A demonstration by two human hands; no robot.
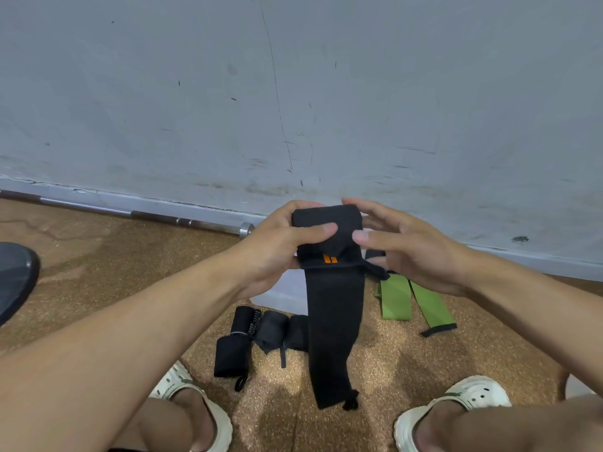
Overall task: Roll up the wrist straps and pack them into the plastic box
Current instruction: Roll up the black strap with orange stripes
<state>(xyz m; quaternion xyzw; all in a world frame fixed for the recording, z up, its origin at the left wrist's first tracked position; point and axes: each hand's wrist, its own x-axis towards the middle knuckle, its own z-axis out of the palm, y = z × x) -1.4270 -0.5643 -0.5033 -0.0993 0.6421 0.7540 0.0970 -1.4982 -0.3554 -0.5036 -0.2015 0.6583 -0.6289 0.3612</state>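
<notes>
Left hand (280, 243) grips the rolled top of a black wrist strap (329, 288), thumb across its front; the tail hangs toward the floor. Right hand (408, 246) touches the roll's right side, fingers loosely curved. Plastic box (280, 295) on the floor behind; rolled black straps (261, 331) left, green straps (408, 298) right.

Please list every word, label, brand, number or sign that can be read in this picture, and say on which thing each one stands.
No readable text in this view.
Black wrist strap, held by the left hand and the right hand: a small orange mark, two short bars, no letters legible.
Green straps, rolled black straps, barbell, sandals, wall: no text visible.
</notes>
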